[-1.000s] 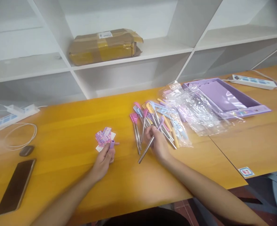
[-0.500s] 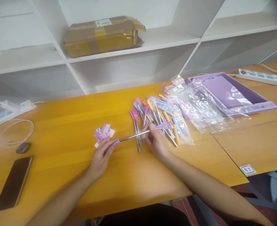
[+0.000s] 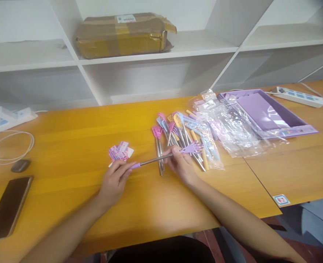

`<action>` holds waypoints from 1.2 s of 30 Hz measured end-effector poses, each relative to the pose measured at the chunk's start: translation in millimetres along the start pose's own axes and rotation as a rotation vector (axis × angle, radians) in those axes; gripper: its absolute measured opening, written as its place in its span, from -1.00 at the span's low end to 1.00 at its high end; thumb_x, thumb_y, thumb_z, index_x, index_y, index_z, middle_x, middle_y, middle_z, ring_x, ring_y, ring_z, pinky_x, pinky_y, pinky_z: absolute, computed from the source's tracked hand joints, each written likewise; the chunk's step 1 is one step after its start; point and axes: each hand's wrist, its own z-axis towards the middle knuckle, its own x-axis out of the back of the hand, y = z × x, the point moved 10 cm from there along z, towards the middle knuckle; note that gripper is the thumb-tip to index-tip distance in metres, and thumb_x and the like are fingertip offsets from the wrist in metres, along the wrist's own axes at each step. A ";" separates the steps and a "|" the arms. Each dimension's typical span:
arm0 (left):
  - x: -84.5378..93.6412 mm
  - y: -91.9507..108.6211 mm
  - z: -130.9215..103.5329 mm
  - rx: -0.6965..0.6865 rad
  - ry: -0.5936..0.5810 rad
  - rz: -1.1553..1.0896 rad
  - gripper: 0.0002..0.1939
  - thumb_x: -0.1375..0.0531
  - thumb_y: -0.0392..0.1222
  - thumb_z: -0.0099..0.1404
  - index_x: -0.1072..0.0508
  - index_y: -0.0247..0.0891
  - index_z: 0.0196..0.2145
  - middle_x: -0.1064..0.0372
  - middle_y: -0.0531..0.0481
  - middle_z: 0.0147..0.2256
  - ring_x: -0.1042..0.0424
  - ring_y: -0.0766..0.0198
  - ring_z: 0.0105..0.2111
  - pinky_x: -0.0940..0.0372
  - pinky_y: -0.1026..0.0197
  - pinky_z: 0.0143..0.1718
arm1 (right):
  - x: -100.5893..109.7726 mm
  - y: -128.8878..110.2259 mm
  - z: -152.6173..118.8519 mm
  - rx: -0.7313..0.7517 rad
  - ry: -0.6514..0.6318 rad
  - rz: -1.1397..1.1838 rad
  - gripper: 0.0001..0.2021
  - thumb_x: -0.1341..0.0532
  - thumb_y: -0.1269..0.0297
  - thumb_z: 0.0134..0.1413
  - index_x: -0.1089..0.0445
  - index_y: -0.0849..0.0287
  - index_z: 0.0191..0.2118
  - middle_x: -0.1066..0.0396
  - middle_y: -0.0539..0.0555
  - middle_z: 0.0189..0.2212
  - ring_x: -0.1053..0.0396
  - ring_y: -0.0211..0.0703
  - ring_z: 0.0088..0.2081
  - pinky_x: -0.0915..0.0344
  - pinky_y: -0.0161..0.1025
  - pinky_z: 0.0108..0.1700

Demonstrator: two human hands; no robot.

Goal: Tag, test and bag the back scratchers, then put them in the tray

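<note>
A purple back scratcher (image 3: 154,160) with a metal rod lies across both my hands above the table. My left hand (image 3: 114,182) is closed round its purple handle. The fingers of my right hand (image 3: 182,166) grip the rod just below the claw-shaped head. Behind and beside my right hand lie several more back scratchers with metal rods, among them pink ones (image 3: 157,132), a blue one (image 3: 163,123) and an orange one (image 3: 177,119). Loose blue handles (image 3: 208,144) and yellow handles (image 3: 204,159) rest to their right, some in clear plastic.
Small printed cards (image 3: 120,151) are piled beyond my left hand. Crumpled clear bags (image 3: 232,128) lie against an open purple box (image 3: 295,132). A phone (image 3: 9,206), a dark mouse-like object (image 3: 20,165) and a power strip (image 3: 10,118) sit left. A taped carton (image 3: 123,36) stands on the shelf.
The view has shifted slightly. Both hands keep their hold on the purple back scratcher, and its claw head has turned so that its flat side shows more.
</note>
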 end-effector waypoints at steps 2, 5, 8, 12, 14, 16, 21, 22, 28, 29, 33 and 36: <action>1.5 -1.4 1.7 0.014 0.004 -0.004 -0.65 -0.16 -0.26 0.58 -0.57 0.03 0.19 -0.51 -0.03 -0.05 -0.52 0.23 -0.07 -0.42 0.18 -0.07 | -0.1 -1.4 3.2 0.013 -0.003 -0.007 -0.53 -0.17 -0.18 0.44 -0.48 0.15 -0.25 -0.19 -0.09 -0.56 -0.07 -0.36 -0.60 0.02 -0.32 -0.56; 3.0 -4.2 4.5 0.047 0.012 -0.020 -0.68 -0.17 -0.24 0.58 -0.60 0.02 0.16 -0.53 -0.02 -0.05 -0.53 0.22 -0.06 -0.42 0.18 -0.07 | 6.0 -1.7 10.0 0.017 0.059 0.040 -0.67 -0.34 -0.07 0.32 -0.45 0.11 -0.09 -0.16 -0.14 -0.51 -0.10 -0.39 -0.59 -0.08 -0.36 -0.56; 3.8 -5.4 5.6 0.066 0.024 -0.039 -0.70 -0.19 -0.22 0.57 -0.61 0.00 0.14 -0.55 -0.02 -0.07 -0.54 0.23 -0.10 -0.41 0.20 -0.12 | 16.7 -1.2 13.9 0.019 0.175 0.107 -0.53 -0.50 0.08 0.13 -0.31 0.02 0.03 -0.36 -0.14 -0.36 -0.27 -0.38 -0.56 -0.25 -0.38 -0.58; 8.1 -7.4 5.9 0.078 0.061 -0.025 -0.74 -0.22 -0.19 0.56 -0.64 -0.01 0.09 -0.56 -0.02 -0.10 -0.53 0.22 -0.14 -0.41 0.20 -0.15 | 22.2 -1.3 14.4 0.026 0.222 0.124 -0.38 -0.56 0.15 0.03 -0.22 -0.02 0.08 -0.48 -0.12 -0.33 -0.48 -0.25 -0.50 -0.46 -0.32 -0.53; 11.0 -10.2 6.5 0.097 0.081 -0.008 -0.75 -0.22 -0.16 0.56 -0.65 -0.02 0.08 -0.56 -0.03 -0.11 -0.52 0.21 -0.15 -0.42 0.18 -0.13 | 21.3 1.4 14.5 0.012 0.190 0.158 -0.50 -0.47 0.00 0.16 -0.26 0.01 0.06 -0.50 -0.07 -0.33 -0.52 -0.20 -0.48 -0.52 -0.26 -0.50; 13.0 -12.9 7.5 0.120 0.093 0.005 -0.76 -0.21 -0.14 0.56 -0.66 -0.05 0.06 -0.56 -0.04 -0.11 -0.52 0.20 -0.14 -0.42 0.15 -0.10 | 20.2 3.0 14.3 0.019 0.153 0.203 -0.58 -0.26 -0.18 0.34 -0.32 0.07 0.00 -0.48 -0.01 -0.32 -0.52 -0.20 -0.47 -0.52 -0.24 -0.51; 15.4 -11.6 10.0 0.119 0.107 0.027 -0.75 -0.18 -0.13 0.57 -0.67 -0.05 0.02 -0.56 -0.05 -0.12 -0.51 0.17 -0.11 -0.43 0.14 -0.08 | 35.6 -5.1 8.1 0.125 0.278 0.120 -0.72 -0.21 -0.04 0.43 -0.34 0.04 0.01 -0.41 -0.03 -0.27 -0.45 -0.30 -0.49 -0.39 -0.36 -0.59; 16.5 -10.9 10.2 0.114 0.117 0.030 -0.75 -0.19 -0.14 0.57 -0.67 -0.05 0.03 -0.56 -0.04 -0.12 -0.51 0.17 -0.11 -0.43 0.14 -0.09 | 39.1 -7.9 6.6 0.139 0.313 0.084 -0.75 -0.26 0.03 0.42 -0.31 0.01 0.04 -0.41 -0.04 -0.27 -0.43 -0.31 -0.50 -0.37 -0.37 -0.60; 16.7 -10.5 8.1 0.076 0.121 0.014 -0.79 -0.20 -0.20 0.56 -0.64 -0.12 0.01 -0.55 -0.04 -0.11 -0.54 0.20 -0.12 -0.43 0.17 -0.10 | 39.9 -12.4 11.1 0.108 0.287 -0.031 -0.75 -0.32 0.08 0.37 -0.26 0.06 -0.13 -0.47 -0.06 -0.34 -0.39 -0.33 -0.54 -0.39 -0.35 -0.56; 17.1 -9.8 7.3 0.063 0.127 0.023 -0.79 -0.20 -0.21 0.56 -0.64 -0.12 0.02 -0.55 -0.04 -0.13 -0.54 0.20 -0.13 -0.43 0.17 -0.12 | 40.0 -10.9 11.7 0.093 0.284 -0.030 -0.73 -0.32 0.07 0.36 -0.25 0.06 -0.13 -0.47 -0.07 -0.35 -0.38 -0.33 -0.56 -0.38 -0.35 -0.57; 17.5 -2.7 4.6 -0.008 0.141 0.047 -0.77 -0.22 -0.25 0.54 -0.62 -0.10 0.05 -0.55 -0.03 -0.15 -0.53 0.21 -0.16 -0.42 0.17 -0.15 | 37.3 -7.7 8.9 0.076 0.285 -0.035 -0.71 -0.32 0.05 0.35 -0.24 0.07 -0.14 -0.47 -0.09 -0.38 -0.36 -0.35 -0.59 -0.36 -0.36 -0.59; 16.5 0.7 3.9 -0.029 0.137 0.040 -0.75 -0.22 -0.29 0.54 -0.62 -0.10 0.07 -0.54 -0.03 -0.15 -0.54 0.23 -0.16 -0.42 0.19 -0.17 | 32.2 -10.2 3.1 0.097 0.288 -0.048 -0.74 -0.29 0.06 0.40 -0.23 0.06 -0.14 -0.46 -0.10 -0.40 -0.38 -0.34 -0.59 -0.34 -0.37 -0.59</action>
